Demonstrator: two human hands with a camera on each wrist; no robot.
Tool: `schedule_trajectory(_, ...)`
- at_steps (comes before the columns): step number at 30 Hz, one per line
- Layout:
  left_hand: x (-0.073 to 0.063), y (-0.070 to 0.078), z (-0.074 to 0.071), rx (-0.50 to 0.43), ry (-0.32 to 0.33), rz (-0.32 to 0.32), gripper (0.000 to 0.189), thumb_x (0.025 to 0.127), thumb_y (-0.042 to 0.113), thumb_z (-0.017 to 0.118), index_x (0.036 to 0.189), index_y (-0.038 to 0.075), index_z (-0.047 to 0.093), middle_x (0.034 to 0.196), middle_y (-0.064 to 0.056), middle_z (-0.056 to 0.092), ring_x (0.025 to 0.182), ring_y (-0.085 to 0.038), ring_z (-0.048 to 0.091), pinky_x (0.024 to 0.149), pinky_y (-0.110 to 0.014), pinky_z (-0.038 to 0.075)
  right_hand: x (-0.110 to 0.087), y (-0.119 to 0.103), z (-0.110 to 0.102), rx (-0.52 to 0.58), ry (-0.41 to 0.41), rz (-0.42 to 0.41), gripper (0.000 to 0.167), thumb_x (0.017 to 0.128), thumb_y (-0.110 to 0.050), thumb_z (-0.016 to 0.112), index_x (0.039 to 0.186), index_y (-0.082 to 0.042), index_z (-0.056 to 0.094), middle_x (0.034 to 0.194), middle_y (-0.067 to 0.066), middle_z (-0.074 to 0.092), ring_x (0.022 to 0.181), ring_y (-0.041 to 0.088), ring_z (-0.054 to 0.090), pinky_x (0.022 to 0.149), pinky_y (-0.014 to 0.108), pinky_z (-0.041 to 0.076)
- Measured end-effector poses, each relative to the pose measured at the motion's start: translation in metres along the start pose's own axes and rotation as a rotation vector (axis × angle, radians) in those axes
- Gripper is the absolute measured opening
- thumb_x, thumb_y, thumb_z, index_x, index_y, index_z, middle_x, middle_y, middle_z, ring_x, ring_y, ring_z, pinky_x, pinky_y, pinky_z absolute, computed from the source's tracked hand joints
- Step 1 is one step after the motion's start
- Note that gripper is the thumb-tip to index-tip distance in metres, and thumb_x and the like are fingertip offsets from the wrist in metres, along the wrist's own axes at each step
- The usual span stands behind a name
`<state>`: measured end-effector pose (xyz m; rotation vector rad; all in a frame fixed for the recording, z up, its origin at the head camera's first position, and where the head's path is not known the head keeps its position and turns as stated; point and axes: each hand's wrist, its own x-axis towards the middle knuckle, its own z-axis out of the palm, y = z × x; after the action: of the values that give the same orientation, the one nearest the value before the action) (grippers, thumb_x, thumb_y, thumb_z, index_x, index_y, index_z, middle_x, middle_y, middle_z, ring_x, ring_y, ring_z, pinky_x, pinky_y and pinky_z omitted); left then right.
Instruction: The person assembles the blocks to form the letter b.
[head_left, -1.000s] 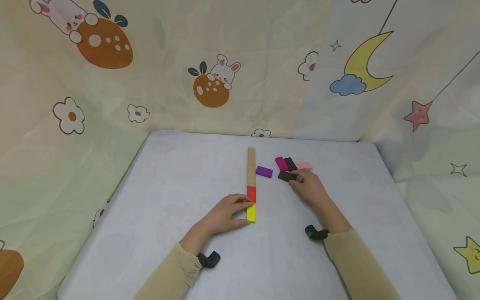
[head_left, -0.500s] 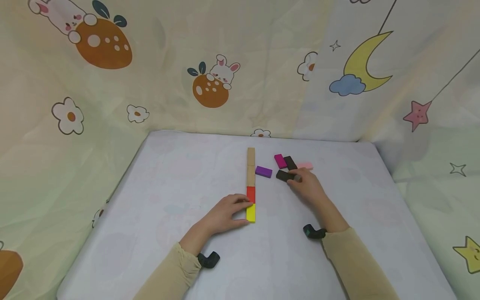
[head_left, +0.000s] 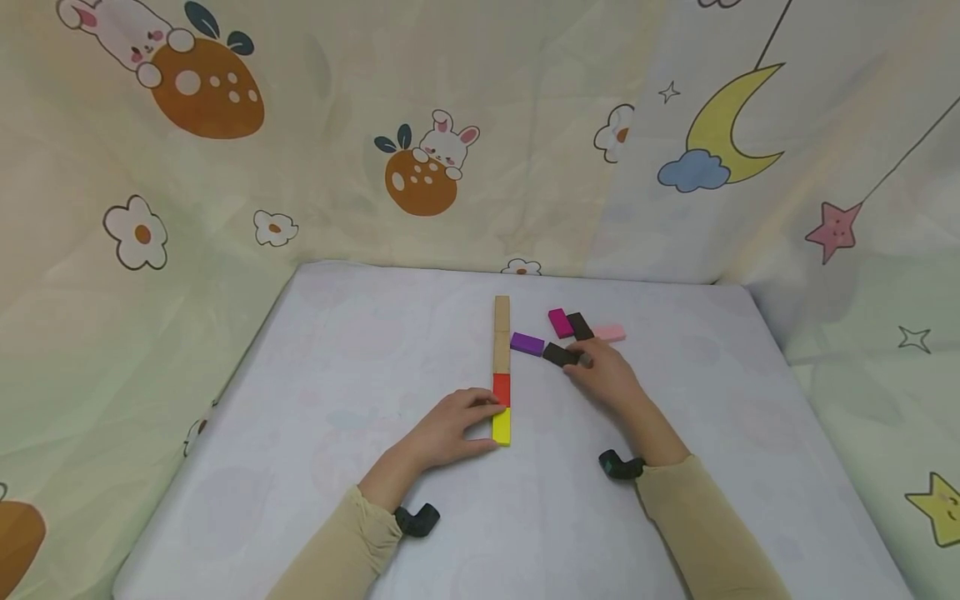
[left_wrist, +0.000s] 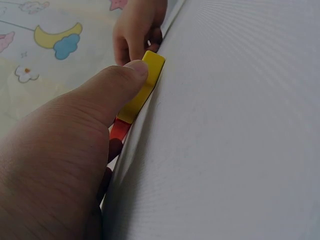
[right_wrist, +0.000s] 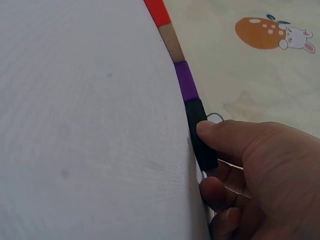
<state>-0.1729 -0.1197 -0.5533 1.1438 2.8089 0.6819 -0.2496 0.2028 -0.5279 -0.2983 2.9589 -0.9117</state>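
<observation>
A straight row of flat wooden domino blocks lies on the white table: a tan block [head_left: 502, 313] farthest, another tan block [head_left: 502, 352], a red block [head_left: 502, 390] and a yellow block [head_left: 501, 427] nearest. My left hand [head_left: 456, 427] rests beside the near end, thumb against the yellow block and fingertips over where yellow meets red. A purple block [head_left: 527, 343] lies crosswise at the row's right side, by the farther part. My right hand [head_left: 611, 379] pinches a black block [right_wrist: 199, 132] between thumb and fingers, its left end right at the purple block's right end.
Beyond my right hand lie a magenta block [head_left: 560, 323], another black block [head_left: 580, 326] and a pink block [head_left: 610, 333], close together. A printed cloth [head_left: 322, 125] stands behind the table [head_left: 360, 333] and at its sides.
My right hand has slid the black block leftward, away from the other loose blocks and up to the purple block. The magenta block shifted slightly. My left hand has stayed still.
</observation>
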Motion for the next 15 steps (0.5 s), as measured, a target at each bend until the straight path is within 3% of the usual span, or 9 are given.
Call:
schedule_trajectory(8, 0.0, -0.001, 0.0, -0.009, -0.014, -0.009, 0.056, 0.092, 0.051, 0.064, 0.143, 0.03, 0.053, 0.144, 0.007, 0.047, 0.134, -0.016, 0.044, 0.115, -0.037, 0.037, 0.001, -0.002, 0.002, -0.059, -0.018, -0.01, 0.044, 0.09, -0.036, 0.071, 0.126, -0.014, 0.062, 0.124, 0.012, 0.062, 0.11, 0.031, 0.058, 0.095, 0.053, 0.047)
schedule_trajectory(15, 0.0, 0.0, 0.001, -0.01, -0.007, -0.01, 0.056, 0.092, 0.051, 0.064, 0.143, 0.03, 0.053, 0.144, 0.007, 0.048, 0.134, -0.016, 0.044, 0.114, -0.038, 0.037, 0.009, -0.016, 0.007, -0.129, -0.029, 0.044, 0.06, 0.09, -0.048, 0.067, 0.137, -0.012, 0.056, 0.126, 0.013, 0.057, 0.11, 0.03, 0.059, 0.095, 0.052, 0.05)
